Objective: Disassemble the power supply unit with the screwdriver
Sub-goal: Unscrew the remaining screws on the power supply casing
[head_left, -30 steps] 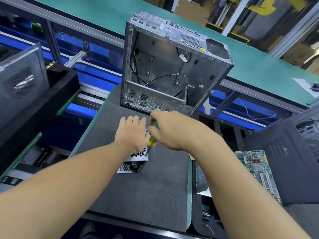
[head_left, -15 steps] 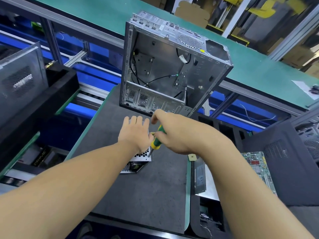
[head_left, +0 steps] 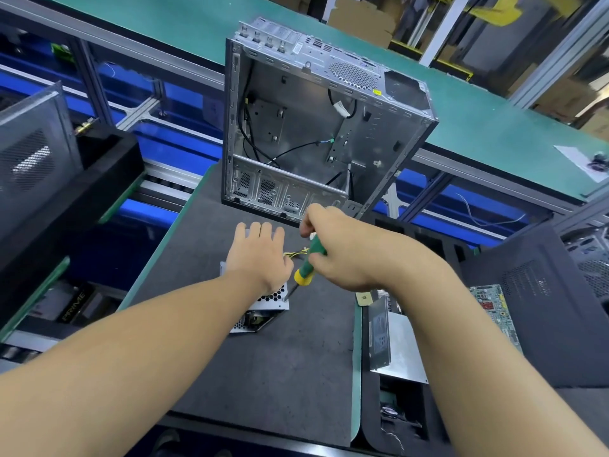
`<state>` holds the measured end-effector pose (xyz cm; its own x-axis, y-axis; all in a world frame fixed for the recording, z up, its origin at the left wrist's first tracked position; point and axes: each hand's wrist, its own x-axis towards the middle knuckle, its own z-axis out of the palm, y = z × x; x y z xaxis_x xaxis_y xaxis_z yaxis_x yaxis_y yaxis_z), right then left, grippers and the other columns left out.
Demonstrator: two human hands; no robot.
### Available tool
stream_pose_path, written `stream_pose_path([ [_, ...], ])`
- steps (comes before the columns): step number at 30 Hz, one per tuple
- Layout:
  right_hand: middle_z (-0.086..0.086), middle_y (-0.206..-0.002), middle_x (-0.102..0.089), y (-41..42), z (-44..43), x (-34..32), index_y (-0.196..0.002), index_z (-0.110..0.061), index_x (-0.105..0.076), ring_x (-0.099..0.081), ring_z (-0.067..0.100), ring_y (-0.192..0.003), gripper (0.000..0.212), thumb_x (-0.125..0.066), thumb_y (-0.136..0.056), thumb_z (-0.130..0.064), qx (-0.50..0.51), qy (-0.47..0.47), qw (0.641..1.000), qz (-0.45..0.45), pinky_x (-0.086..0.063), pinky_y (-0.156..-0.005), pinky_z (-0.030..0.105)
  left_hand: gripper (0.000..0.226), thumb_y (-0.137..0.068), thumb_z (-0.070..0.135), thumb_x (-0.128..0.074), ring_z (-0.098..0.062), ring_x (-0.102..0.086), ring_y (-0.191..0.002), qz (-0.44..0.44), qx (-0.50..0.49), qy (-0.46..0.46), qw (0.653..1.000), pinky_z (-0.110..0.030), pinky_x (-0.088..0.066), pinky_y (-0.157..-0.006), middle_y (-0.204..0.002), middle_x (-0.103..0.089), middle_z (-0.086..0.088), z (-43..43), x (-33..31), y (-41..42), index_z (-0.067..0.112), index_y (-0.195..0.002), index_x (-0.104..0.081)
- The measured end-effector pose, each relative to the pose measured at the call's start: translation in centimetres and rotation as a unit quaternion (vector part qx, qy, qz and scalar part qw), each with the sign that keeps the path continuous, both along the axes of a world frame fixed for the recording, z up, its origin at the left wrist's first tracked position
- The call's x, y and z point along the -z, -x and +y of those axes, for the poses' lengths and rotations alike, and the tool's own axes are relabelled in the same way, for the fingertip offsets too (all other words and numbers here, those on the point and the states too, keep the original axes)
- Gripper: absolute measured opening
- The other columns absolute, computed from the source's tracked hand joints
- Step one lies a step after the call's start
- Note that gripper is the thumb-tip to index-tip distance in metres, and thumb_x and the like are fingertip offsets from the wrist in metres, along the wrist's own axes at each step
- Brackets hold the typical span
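Head view: the flat left hand (head_left: 260, 258), fingers straight, presses the power supply unit (head_left: 268, 300) on the grey mat (head_left: 263, 374).
The box looks stiff, fairly heavy and sharp-edged, so I would hold its solid sides; the screwdriver (head_left: 308, 265), tip at its near corner, sits in the curled right hand (head_left: 344, 252).

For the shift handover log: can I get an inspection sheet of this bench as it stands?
Surface: grey mat, green-edged.
Job's things: power supply on the mat; screwdriver tip at its near right corner.
Clutter: open case upright behind; circuit board and metal unit at right.
Grippers: left hand flat on the power supply; right hand grips the screwdriver.
Cables: yellow wires between the hands; black cables inside the case.
Surroundings: green conveyor behind.
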<state>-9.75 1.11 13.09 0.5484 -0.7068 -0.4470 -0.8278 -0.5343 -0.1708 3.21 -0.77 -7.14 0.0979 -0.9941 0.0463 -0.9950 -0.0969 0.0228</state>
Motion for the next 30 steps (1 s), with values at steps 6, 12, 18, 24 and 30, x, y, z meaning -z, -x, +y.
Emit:
stream_pose_path([
  [6,0.004,-0.107,-0.046,-0.1,0.4,0.2,-0.110,-0.019,-0.037,-0.049,0.025,-0.081,0.036,-0.040,-0.099,-0.053,0.052,0.025,0.998,0.008,-0.039,-0.068,0.038,0.053,-0.078,0.044,-0.012,-0.026,-0.042,-0.105,0.017,0.001,-0.012,1.000,-0.047,-0.028,-0.103,-0.110,-0.049,-0.003,-0.1,0.0,-0.1,0.020,-0.114,-0.042],
  [12,0.007,-0.104,-0.055,-0.1,0.0,0.7,-0.110,-0.014,-0.040,-0.052,0.025,-0.082,0.011,-0.040,-0.102,-0.022,0.007,0.048,0.998,-0.028,-0.046,-0.071,0.039,0.048,-0.086,0.048,-0.014,-0.025,-0.044,-0.102,0.012,-0.004,0.013,1.000,-0.046,-0.030,-0.099,-0.106,-0.051,-0.002,0.0,0.6,-0.6,0.021,-0.111,-0.044],
  [18,-0.003,-0.108,-0.043,0.1,0.2,0.3,-0.110,-0.022,-0.042,-0.046,0.024,-0.096,0.024,-0.052,-0.094,-0.037,0.021,0.007,0.999,-0.041,-0.044,-0.082,0.040,0.069,-0.072,0.047,0.003,-0.026,-0.043,-0.104,0.025,0.008,0.012,1.000,-0.046,-0.029,-0.099,-0.110,-0.051,-0.003,0.2,0.3,-0.8,0.021,-0.116,-0.044],
  [24,0.006,-0.092,-0.054,-1.0,0.0,1.2,-0.102,-0.014,-0.040,-0.052,0.026,-0.076,0.013,-0.039,-0.102,-0.026,0.014,0.080,0.996,-0.043,-0.041,-0.064,0.038,0.040,-0.089,0.049,-0.027,-0.026,-0.042,-0.101,0.004,-0.002,0.007,1.000,-0.045,-0.030,-0.098,-0.108,-0.050,-0.003,0.2,0.4,-1.0,0.020,-0.110,-0.045],
  [30,-0.002,-0.107,-0.044,-1.1,0.4,0.5,-0.106,-0.024,-0.041,-0.047,0.020,-0.083,0.017,-0.050,-0.092,-0.022,-0.003,-0.004,0.998,-0.069,-0.043,-0.072,0.037,0.055,-0.067,0.040,-0.014,-0.026,-0.041,-0.103,0.022,0.015,-0.014,1.000,-0.046,-0.029,-0.101,-0.107,-0.047,-0.003,0.4,-0.4,-0.8,0.021,-0.109,-0.044],
])
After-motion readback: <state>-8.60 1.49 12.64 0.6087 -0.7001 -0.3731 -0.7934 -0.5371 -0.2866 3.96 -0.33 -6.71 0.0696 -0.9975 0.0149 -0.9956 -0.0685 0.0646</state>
